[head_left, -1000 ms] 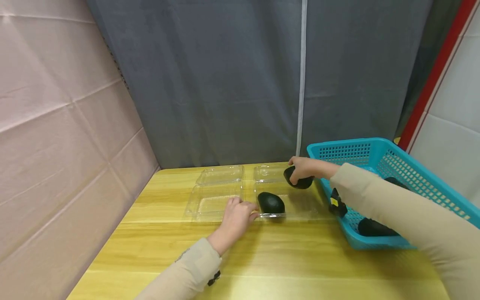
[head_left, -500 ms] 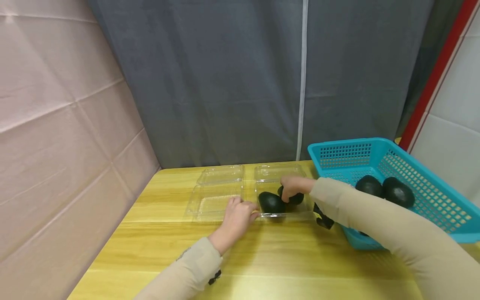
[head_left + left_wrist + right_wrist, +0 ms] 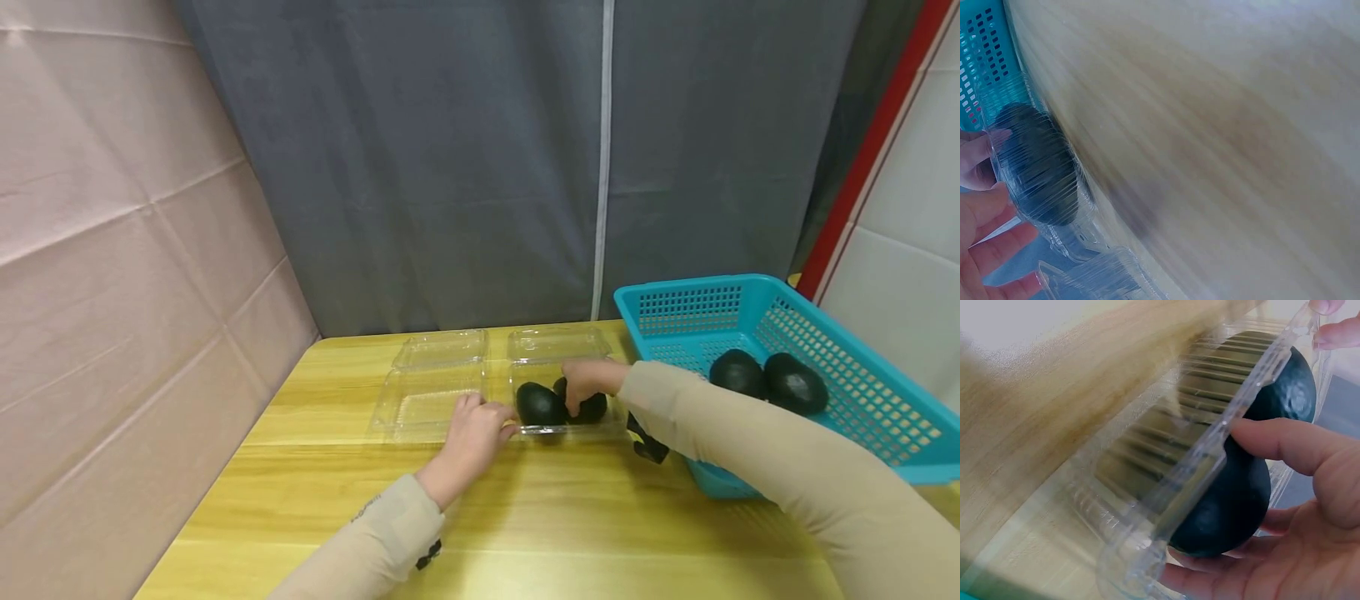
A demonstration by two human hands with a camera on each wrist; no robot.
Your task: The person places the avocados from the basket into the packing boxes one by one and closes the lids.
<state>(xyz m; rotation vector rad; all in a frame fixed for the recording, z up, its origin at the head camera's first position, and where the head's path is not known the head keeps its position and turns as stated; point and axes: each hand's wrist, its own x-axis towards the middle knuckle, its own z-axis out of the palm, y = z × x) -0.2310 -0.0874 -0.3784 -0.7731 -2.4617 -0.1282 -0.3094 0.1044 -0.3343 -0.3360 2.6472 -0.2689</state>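
My right hand (image 3: 588, 383) grips a dark green avocado (image 3: 1222, 506), fingers around one side and thumb on the other, low inside the right-hand clear plastic clamshell container (image 3: 577, 429). Beside it in that container lies another avocado (image 3: 539, 404); the two look to be touching. At the container's front left corner my left hand (image 3: 476, 433) pinches the rim, and in the right wrist view its fingertips (image 3: 1338, 332) show on that corner. The container's lid (image 3: 558, 343) is folded back behind it. Ridged plastic covers part of the avocados in both wrist views.
A second clear clamshell container (image 3: 431, 404) lies open to the left, with nothing in it. On the right stands a turquoise plastic basket (image 3: 678, 304) holding several avocados (image 3: 795, 383), partly behind the right sleeve. A grey curtain (image 3: 450, 167) hangs behind the wooden table (image 3: 300, 500).
My right hand has carried the avocado left and down from near the basket into the right-hand container, beside the first one, which has shifted slightly left. My left hand has stayed in place.
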